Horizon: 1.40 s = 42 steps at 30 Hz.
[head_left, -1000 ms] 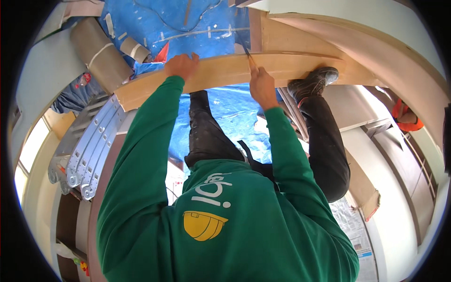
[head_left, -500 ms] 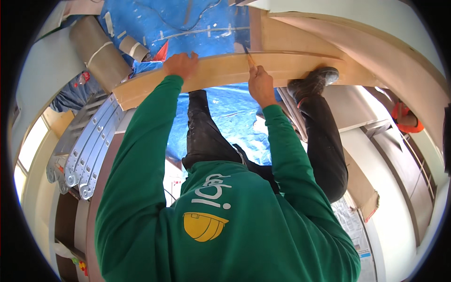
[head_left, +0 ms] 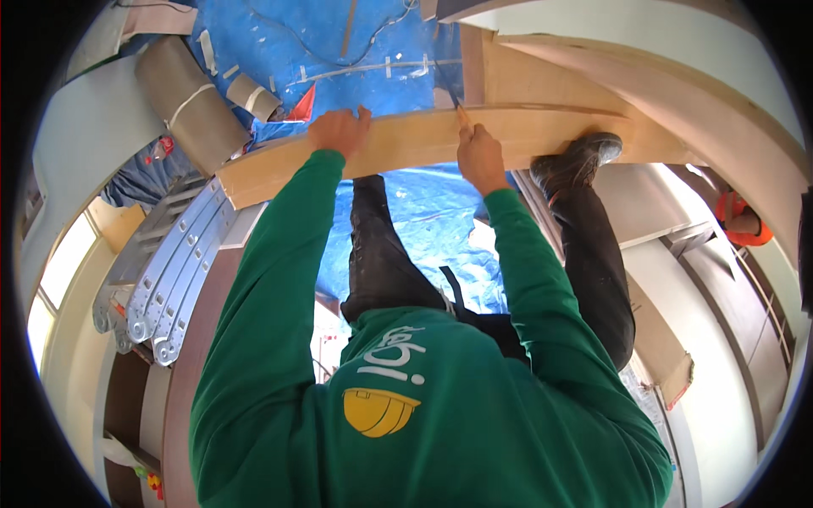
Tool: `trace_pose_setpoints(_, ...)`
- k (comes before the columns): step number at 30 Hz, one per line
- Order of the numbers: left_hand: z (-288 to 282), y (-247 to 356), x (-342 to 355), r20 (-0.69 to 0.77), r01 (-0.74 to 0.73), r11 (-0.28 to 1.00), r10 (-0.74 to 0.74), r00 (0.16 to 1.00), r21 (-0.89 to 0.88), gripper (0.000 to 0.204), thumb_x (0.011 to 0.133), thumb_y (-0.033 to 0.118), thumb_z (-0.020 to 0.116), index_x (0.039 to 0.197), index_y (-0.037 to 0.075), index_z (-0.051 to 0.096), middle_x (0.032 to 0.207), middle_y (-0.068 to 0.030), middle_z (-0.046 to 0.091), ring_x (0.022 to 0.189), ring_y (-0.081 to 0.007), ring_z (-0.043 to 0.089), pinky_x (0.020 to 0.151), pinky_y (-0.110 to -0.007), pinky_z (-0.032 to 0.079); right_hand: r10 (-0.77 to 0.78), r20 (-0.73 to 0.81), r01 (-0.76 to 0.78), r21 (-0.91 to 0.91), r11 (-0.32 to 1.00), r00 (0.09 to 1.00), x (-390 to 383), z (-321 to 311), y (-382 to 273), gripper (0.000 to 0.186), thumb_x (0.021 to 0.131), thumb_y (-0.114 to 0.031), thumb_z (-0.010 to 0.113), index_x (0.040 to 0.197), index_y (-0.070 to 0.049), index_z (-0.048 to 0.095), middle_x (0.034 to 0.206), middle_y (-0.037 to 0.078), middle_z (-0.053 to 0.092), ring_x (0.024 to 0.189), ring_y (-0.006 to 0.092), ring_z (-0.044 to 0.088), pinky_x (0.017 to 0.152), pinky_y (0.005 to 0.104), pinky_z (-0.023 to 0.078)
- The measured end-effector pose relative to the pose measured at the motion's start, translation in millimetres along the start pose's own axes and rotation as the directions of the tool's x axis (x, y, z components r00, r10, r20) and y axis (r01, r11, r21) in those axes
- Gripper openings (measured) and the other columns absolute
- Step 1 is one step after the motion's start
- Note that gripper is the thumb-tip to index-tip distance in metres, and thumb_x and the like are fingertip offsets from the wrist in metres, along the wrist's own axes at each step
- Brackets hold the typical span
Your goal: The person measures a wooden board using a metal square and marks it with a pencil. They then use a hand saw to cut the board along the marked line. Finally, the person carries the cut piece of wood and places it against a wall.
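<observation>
A long tan wooden board (head_left: 406,138) lies across in front of me. My left hand (head_left: 339,133) is closed over its far edge, left of the middle. My right hand (head_left: 481,158) grips a long-bladed hand tool (head_left: 463,117) by its pale wooden handle, farther right at the board. The tool's thin dark blade points away past the far edge; I cannot tell whether it is a saw or a file. My boot (head_left: 580,158) rests on the board's right part.
Blue sheeting (head_left: 373,42) with tape and a cable covers the floor. Brown rolls (head_left: 188,106) and a folded metal ladder (head_left: 174,271) are at the left. Curved wooden panels (head_left: 677,80) stand at the upper right. Someone's orange sleeve (head_left: 749,233) shows at the far right.
The whole view has shifted, so everything sits a little lower and more to the right. Both hands keep their grips; the tool has moved only slightly against the board.
</observation>
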<state>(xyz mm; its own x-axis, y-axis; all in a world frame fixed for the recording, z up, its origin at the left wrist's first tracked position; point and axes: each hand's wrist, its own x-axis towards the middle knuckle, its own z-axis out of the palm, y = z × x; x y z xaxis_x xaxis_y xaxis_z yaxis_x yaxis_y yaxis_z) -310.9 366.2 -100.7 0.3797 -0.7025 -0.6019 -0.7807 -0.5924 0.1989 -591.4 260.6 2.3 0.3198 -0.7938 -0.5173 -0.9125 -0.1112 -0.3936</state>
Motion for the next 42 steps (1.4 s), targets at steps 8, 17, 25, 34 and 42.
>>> trace_pose_setpoints(8, -37, 11, -25, 0.019, -0.002, 1.000, 0.002, 1.000, 0.005, 0.064, 0.103, 0.053, 0.042, 0.098, 0.004, 0.083, 0.103, -0.0228, 0.080, 0.097, -0.0437, 0.077, 0.087, -0.056, 0.060, -0.014, 0.072, 0.012, 0.040, 0.999, 0.997, -137, -87, -18, 0.027, 0.111, -0.016, 0.050, 0.131, 0.000, 0.058, 0.092, 0.032, 0.065, 0.079, 0.0527, 0.067, 0.071, 0.0606, 0.051)
trace_pose_setpoints(17, -32, 14, -10, 0.044, 0.021, 1.000, -0.021, 0.999, -0.011, 0.064, 0.104, 0.056, 0.041, 0.102, 0.006, 0.082, 0.105, -0.0210, 0.080, 0.100, -0.0430, 0.076, 0.089, -0.056, 0.059, 0.136, 0.002, -0.136, 0.074, 0.988, 0.991, -15, -14, -16, 0.031, 0.111, -0.024, 0.050, 0.109, 0.005, 0.062, 0.088, 0.031, 0.069, 0.084, 0.0566, 0.067, 0.073, 0.0623, 0.054)
trace_pose_setpoints(25, 1, -3, -4, -0.048, 0.026, 0.999, -0.028, 0.998, -0.036, 0.062, 0.103, 0.054, 0.043, 0.092, 0.006, 0.083, 0.100, -0.0237, 0.079, 0.096, -0.0451, 0.077, 0.088, -0.055, 0.060, -0.116, 0.116, 0.114, 0.026, 0.993, 0.986, -167, -114, -22, 0.053, 0.107, -0.005, 0.049, 0.159, -0.009, 0.050, 0.094, 0.023, 0.063, 0.075, 0.0456, 0.067, 0.067, 0.0550, 0.051)
trace_pose_setpoints(34, 5, -10, -4, -0.030, -0.125, 0.992, 0.126, 0.992, 0.028, 0.067, 0.104, 0.057, 0.040, 0.105, 0.006, 0.082, 0.107, -0.0224, 0.079, 0.098, -0.0441, 0.077, 0.090, -0.057, 0.058, 0.114, 0.003, -0.114, 0.069, 0.991, 0.993, -5, 5, -10, 0.037, 0.108, -0.030, 0.052, 0.113, 0.004, 0.065, 0.097, 0.038, 0.069, 0.089, 0.0581, 0.068, 0.080, 0.0642, 0.054)
trace_pose_setpoints(42, -43, 19, -14, 0.018, 0.012, 1.000, -0.012, 1.000, -0.024, 0.063, 0.104, 0.053, 0.042, 0.097, 0.005, 0.081, 0.104, -0.0225, 0.079, 0.099, -0.0433, 0.076, 0.090, -0.055, 0.059, 0.237, 0.072, -0.244, 0.121, 0.962, 0.969, 16, 6, -8, 0.042, 0.110, -0.032, 0.047, 0.110, 0.006, 0.065, 0.097, 0.040, 0.070, 0.092, 0.0607, 0.068, 0.085, 0.0643, 0.054)
